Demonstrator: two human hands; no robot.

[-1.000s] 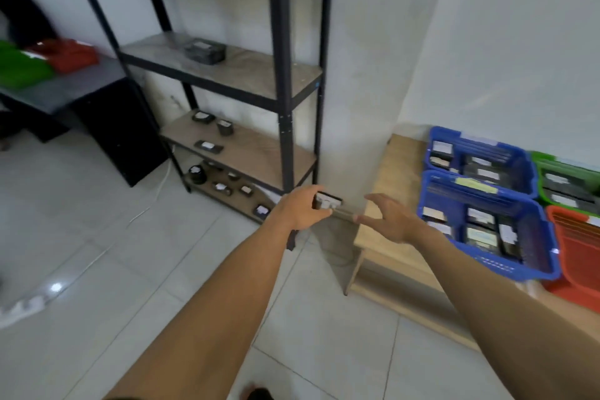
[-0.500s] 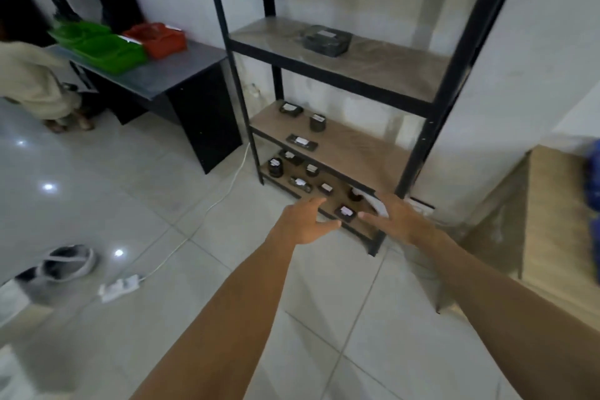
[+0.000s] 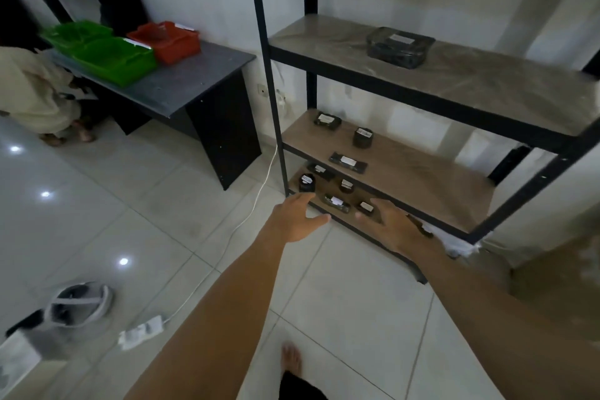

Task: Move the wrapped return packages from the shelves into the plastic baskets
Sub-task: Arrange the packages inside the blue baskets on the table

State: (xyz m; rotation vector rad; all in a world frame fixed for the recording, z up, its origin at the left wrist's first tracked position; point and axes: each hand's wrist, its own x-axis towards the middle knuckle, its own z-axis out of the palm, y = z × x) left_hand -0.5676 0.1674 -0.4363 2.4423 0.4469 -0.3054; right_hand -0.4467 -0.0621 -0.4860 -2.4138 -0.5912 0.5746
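Tiled floor fills most of the view, w/ a black metal shelving unit standing against the wall on the right. Its upper wooden shelf carries one large wrapped package w/ a white label. Middle shelf has three smaller wrapped packages near its left end, well apart from each other. Bottom shelf holds several more small dark packages, each w/ a white label, clustered toward the left post. To the left, a dark grey table against the wall carries green baskets and a red basket, touching side by side. Another person in light clothes crouches at the table's far end. A white power strip lies on the floor, cable running toward the shelving. Both arms reach fwd toward the bottom shelf: left hand released, fingers spread, holding nothing, just in front of the shelf's left corner; right hand also released, fingers extended over the shelf's front edge near the packages, grasping nothing. A bare foot shows at the bottom.
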